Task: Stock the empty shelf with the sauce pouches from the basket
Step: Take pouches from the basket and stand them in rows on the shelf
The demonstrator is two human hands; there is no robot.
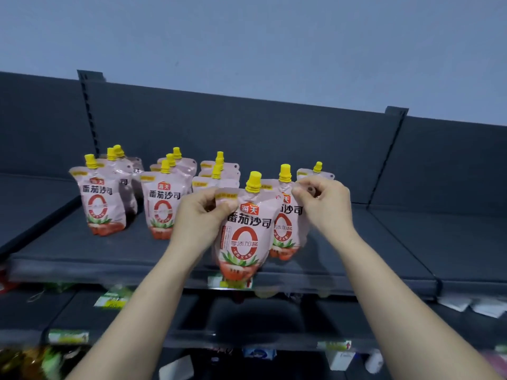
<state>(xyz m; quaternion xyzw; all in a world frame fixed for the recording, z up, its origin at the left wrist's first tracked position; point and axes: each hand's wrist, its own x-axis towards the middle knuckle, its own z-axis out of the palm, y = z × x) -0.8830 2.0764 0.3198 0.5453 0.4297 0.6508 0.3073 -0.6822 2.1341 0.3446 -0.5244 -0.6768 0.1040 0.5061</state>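
Your left grip (201, 215) pinches the top corner of the nearest tomato sauce pouch (242, 237), which hangs at the near edge of the shelf (356, 256). Your right grip (323, 204) pinches a corner of the neighbouring pouch (284, 224) just behind. Risk: released this near, the soft pouch may topple off forward.

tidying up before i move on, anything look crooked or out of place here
Nothing spilled or torn. The one oddity is the front pouch the left hand pinches: it hangs past the shelf front edge, not set down. The right hand pinches a second pouch behind it. Other rows stand upright.
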